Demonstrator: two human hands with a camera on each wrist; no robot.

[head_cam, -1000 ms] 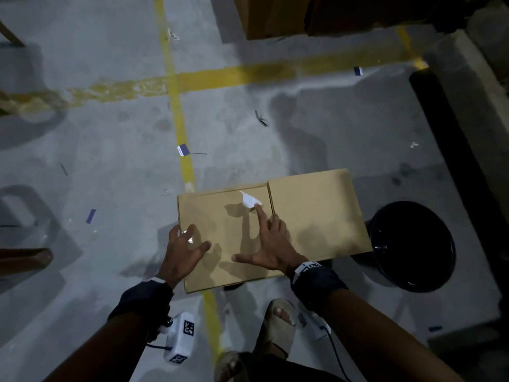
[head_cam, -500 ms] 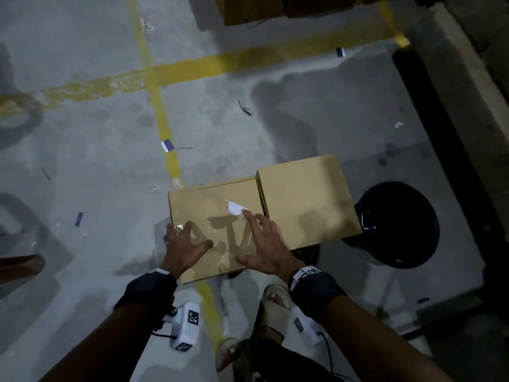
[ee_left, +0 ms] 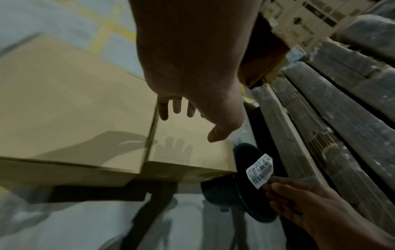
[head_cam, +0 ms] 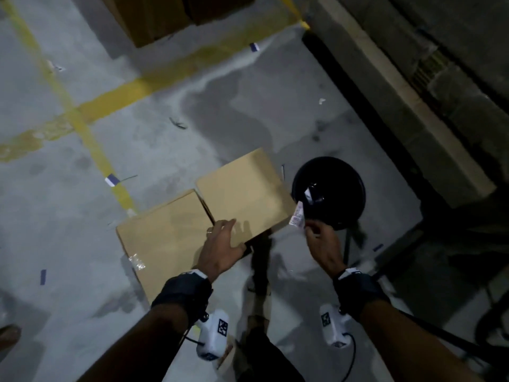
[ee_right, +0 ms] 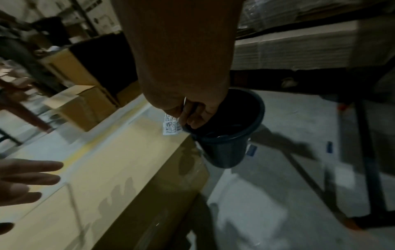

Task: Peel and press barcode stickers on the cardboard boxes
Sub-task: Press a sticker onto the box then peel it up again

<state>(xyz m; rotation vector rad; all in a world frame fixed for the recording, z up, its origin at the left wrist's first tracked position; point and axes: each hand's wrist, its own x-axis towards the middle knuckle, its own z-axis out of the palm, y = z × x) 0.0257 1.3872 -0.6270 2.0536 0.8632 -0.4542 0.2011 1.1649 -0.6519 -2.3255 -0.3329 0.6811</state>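
Right hand (head_cam: 321, 241) is pinching a white barcode sticker (ee_left: 260, 170) beside the black round bin (head_cam: 330, 188); left hand (head_cam: 223, 244) is hovering with fingers spread loose over the tan flat cardboard boxes (head_cam: 242, 194).

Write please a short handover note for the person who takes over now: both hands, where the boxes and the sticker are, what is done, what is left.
Left hand: open, fingers spread flat over the near edge of the cardboard boxes.
Right hand: pinches a barcode sticker beside the boxes' right edge, above the black bin.
Boxes: two tan tops side by side on a low stand.
Done: one sticker is in hand; whether its backing is off cannot be told.
Left: press it onto a box top; no sticker shows on either top.
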